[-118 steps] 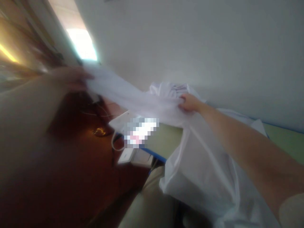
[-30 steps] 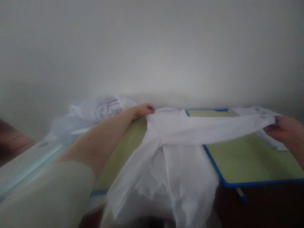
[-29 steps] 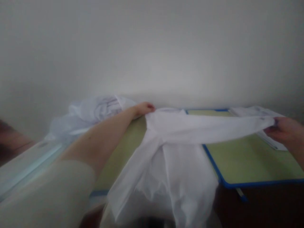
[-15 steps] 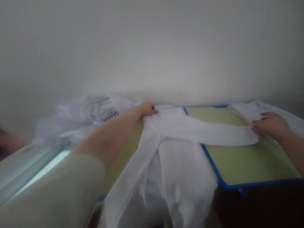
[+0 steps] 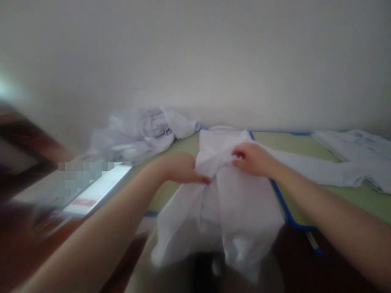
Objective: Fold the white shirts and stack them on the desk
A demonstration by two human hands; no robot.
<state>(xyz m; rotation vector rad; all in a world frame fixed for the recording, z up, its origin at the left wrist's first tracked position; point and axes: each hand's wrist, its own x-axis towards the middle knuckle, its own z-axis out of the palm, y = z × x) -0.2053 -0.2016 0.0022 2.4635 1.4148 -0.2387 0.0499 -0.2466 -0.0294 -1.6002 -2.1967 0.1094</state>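
A white long-sleeved shirt lies over the near edge of a pale green mat, its lower part hanging toward me. My left hand is on its left side near the top of a sleeve, the fingers closed on the cloth and partly hidden. My right hand pinches the fabric at the upper middle, thumb and forefinger close together. One sleeve stretches out to the right across the mat. The other sleeve slants down to the front left. Blur softens the fingertips.
A crumpled heap of white clothing sits at the back left against the wall. Another white garment lies at the right. Blue edging borders the green surface. A bright glossy strip shows at left.
My right hand has left the right sleeve's cuff and moved left to the shirt's upper middle. My left hand has come down from the top corner toward me. The view has shifted slightly left.
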